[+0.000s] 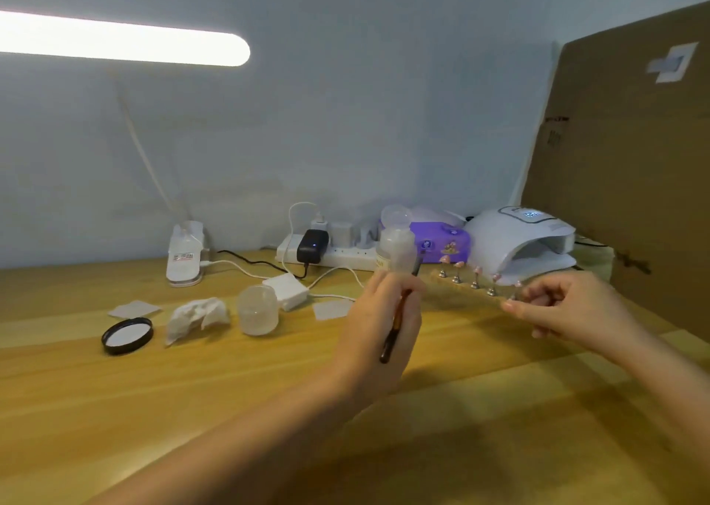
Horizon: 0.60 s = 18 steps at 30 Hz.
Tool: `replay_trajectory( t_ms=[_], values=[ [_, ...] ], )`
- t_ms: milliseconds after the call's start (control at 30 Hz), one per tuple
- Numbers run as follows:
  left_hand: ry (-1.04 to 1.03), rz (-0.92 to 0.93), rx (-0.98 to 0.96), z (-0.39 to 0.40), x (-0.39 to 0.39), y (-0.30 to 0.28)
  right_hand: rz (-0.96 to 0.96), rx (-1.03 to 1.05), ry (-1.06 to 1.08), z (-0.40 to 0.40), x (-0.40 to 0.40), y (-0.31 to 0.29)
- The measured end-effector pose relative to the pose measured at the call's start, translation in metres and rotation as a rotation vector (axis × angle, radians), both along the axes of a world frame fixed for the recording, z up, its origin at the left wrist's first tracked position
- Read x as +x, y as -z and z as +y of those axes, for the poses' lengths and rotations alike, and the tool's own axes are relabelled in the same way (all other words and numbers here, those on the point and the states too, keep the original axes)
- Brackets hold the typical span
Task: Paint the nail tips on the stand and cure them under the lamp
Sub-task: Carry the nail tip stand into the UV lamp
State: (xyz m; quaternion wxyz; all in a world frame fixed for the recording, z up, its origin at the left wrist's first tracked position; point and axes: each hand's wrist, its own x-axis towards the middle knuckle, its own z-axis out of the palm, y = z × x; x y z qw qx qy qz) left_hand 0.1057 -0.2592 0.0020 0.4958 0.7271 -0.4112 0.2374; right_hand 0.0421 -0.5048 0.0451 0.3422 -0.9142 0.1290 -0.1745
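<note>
Above the table [192, 389], brush [395, 324] was gripped in left hand [384, 324]; stand [468, 291] end was pinched by right hand [553, 305]; strokes best kept light, stand held level.

A long light bar [123, 39] is shining before the pale blue wall [365, 120], above the wooden table [192, 389].

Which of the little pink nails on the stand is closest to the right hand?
The nail tip at the stand's right end; the right hand holds the stand there.
</note>
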Motion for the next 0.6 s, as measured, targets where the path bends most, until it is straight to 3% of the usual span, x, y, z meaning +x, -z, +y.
replay_trajectory(
  t_ms=[367, 600],
  values=[
    [-0.162, -0.18, 0.391, -0.064, 0.03, 0.021, -0.015, -0.186, 0.355, -0.104, -0.014, 0.019],
    [-0.129, -0.255, 0.381, -0.062, 0.021, 0.023, -0.01, -0.05, 0.532, -0.125, 0.03, 0.022]
  ],
)
